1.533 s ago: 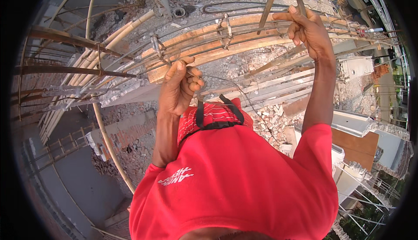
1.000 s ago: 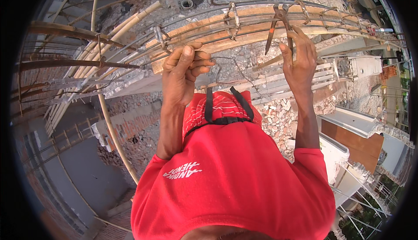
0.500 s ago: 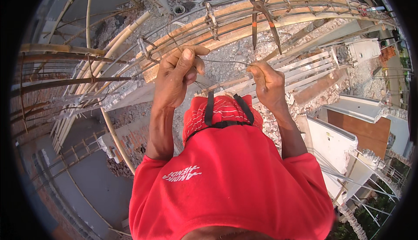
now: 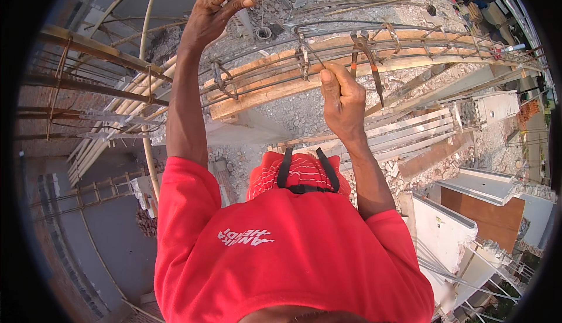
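My left hand (image 4: 219, 12) is raised at the far left, beyond the rebar cage, thumb and fingers pinched on a thin tie wire that barely shows. My right hand (image 4: 342, 103) is closed at the near edge of the cage. A short stretch of the dark tie wire (image 4: 317, 58) rises from its fingertips toward a stirrup. The rebar cage (image 4: 275, 80) has long bars and square stirrups and runs along a wooden board (image 4: 234, 107). Just right of my right hand, pincers (image 4: 374, 72) with orange bands on the handles hang over the bars, jaws up.
Bamboo poles (image 4: 111, 127) and scaffold rails stand on the left. Broken rubble (image 4: 293, 121) lies below the cage. White slats (image 4: 410, 135) and broken wall panels (image 4: 442, 229) are on the right. Loose rods (image 4: 357, 1) lie at the back.
My left hand has moved up and away, far from my right. The right hand has moved slightly forward and left, to the cage. The view has shifted, and the pincers still hang there.
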A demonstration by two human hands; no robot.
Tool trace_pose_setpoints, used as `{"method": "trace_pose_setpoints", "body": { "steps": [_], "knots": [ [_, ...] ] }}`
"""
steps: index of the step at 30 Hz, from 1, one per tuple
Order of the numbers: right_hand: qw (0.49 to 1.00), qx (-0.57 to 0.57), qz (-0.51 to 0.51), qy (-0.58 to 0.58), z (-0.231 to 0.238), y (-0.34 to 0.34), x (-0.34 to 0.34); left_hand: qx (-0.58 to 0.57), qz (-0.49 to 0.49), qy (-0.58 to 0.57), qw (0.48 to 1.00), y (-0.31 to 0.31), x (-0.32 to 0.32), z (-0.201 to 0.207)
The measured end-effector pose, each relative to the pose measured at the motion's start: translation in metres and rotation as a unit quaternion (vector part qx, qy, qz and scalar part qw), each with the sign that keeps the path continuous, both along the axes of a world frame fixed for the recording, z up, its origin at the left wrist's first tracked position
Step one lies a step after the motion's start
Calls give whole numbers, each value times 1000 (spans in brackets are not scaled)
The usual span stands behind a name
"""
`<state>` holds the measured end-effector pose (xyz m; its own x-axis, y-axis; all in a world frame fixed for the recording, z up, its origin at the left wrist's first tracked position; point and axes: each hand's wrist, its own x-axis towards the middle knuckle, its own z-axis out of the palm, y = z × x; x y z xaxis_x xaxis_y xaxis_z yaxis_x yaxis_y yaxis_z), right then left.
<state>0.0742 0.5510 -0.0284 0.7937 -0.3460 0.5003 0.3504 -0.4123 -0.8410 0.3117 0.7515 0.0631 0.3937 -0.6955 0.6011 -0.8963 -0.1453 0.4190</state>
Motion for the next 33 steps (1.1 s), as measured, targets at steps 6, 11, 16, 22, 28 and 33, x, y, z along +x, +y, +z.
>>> {"method": "trace_pose_setpoints", "body": {
  "steps": [6,11,16,22,28,33],
  "knots": [
    [994,-17,35,101,-38,14,-1,170,156,59,971,-4,-7,-37],
    [994,-13,40,98,-114,20,-19,358,189,200,892,-17,-28,-63],
    [990,51,78,105,-157,35,-5,376,114,165,905,-39,-41,-49],
    [991,-128,-26,1,-145,12,-18,330,199,166,908,-41,-70,-39],
    [972,-59,-24,225,-204,-23,-173,180,253,79,947,-34,-91,-35],
    [728,426,-254,473,-323,-20,-318,-46,92,131,986,41,-184,-86]
  ]
}}
